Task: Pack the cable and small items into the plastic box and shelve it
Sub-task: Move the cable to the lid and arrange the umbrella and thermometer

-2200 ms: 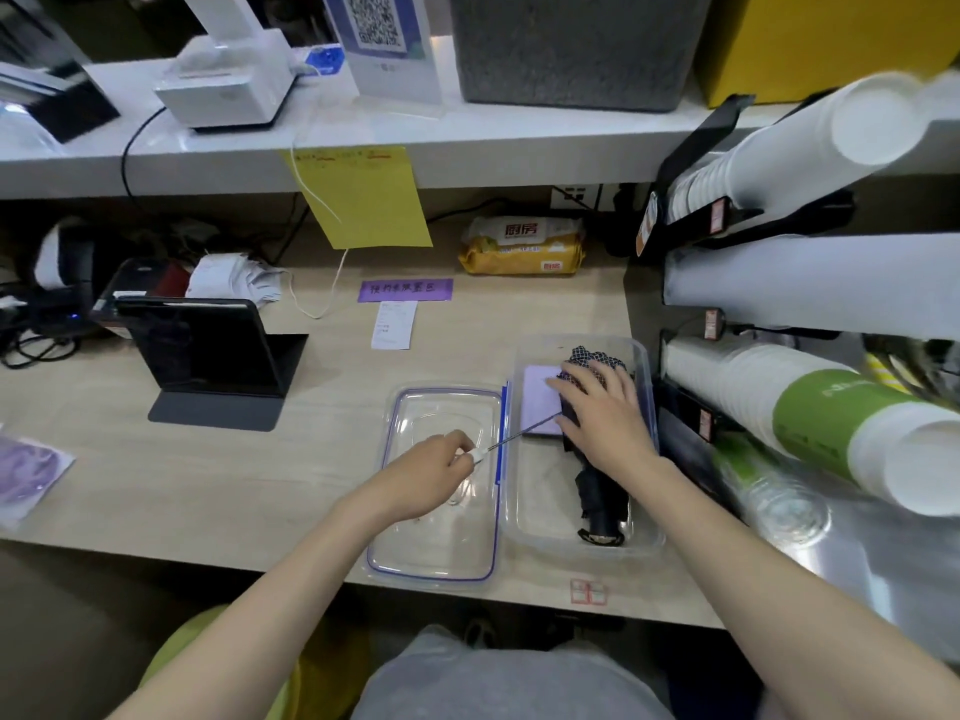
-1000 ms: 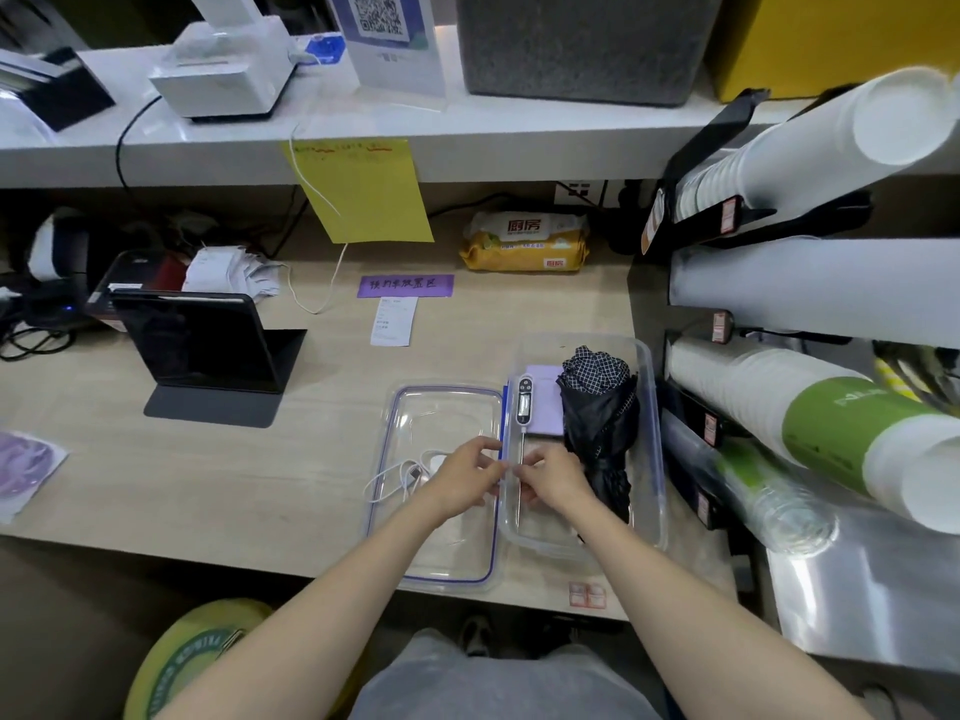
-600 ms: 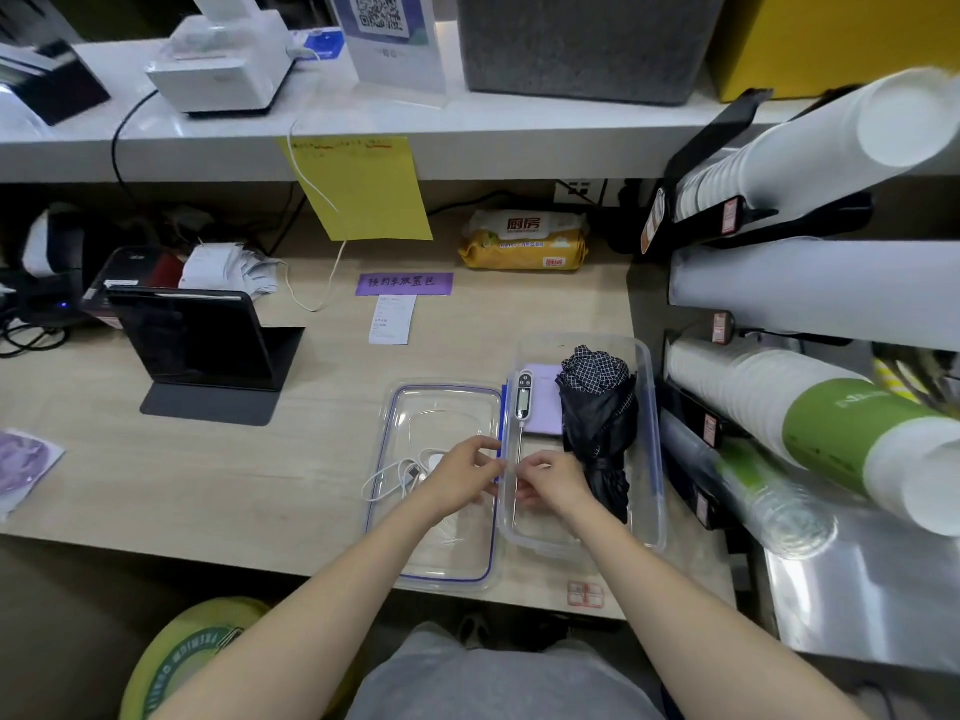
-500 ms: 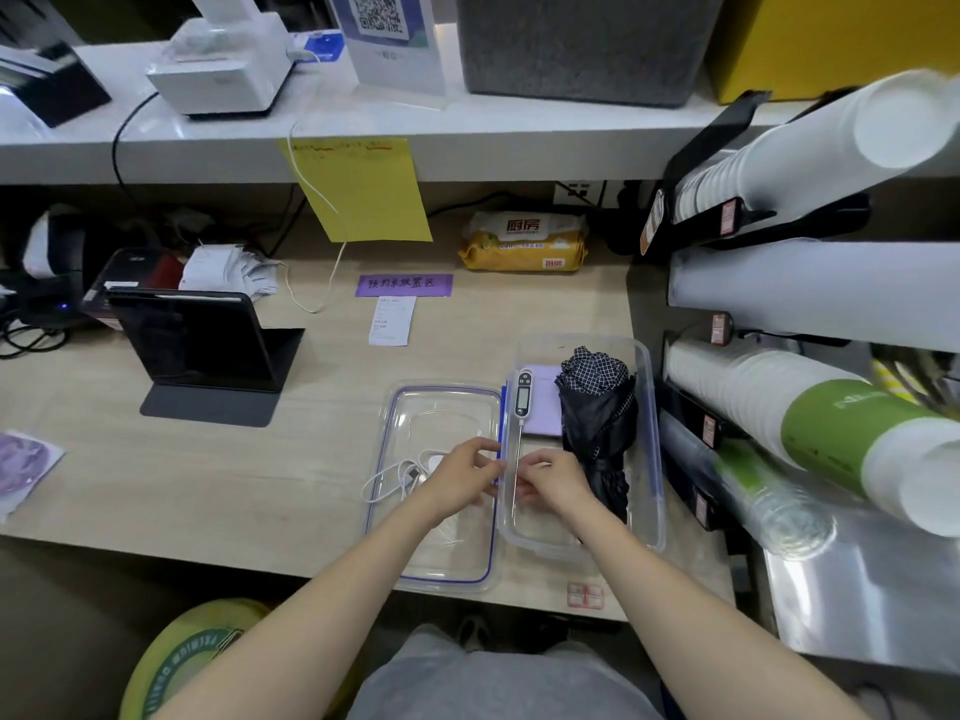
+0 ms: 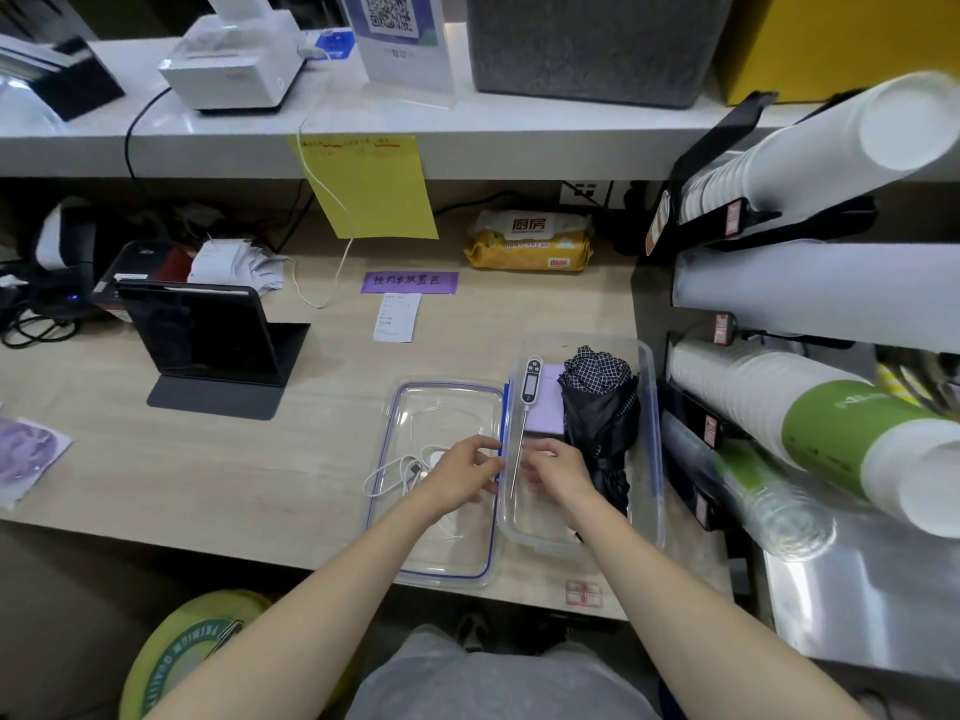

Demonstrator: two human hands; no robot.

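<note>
A clear plastic box (image 5: 650, 407) stands open on the wooden counter. Inside lie a black folded umbrella (image 5: 597, 423), a purple pad (image 5: 546, 413) and a white probe thermometer (image 5: 531, 387) along the left wall. The box's blue-rimmed lid (image 5: 441, 402) lies flat just to its left. A white cable (image 5: 392, 475) is looped over the lid's left edge and runs under my left hand (image 5: 462, 475), whose fingers are closed on it. My right hand (image 5: 558, 472) is inside the box beside the probe's stem, its fingertips facing the left hand; what it pinches is hidden.
A black tablet on a stand (image 5: 208, 340) sits left on the counter (image 5: 260, 459), with a receipt (image 5: 397, 317) and a yellow wipes pack (image 5: 527, 241) behind. Cup dispensers (image 5: 779, 407) jut out close on the right. A white shelf (image 5: 519, 142) overhangs the back.
The thermometer, held between both hands earlier, now lies in the box. Both hands came together at the box's left wall, the cable now by my left hand. Hardly any motion over the last half second.
</note>
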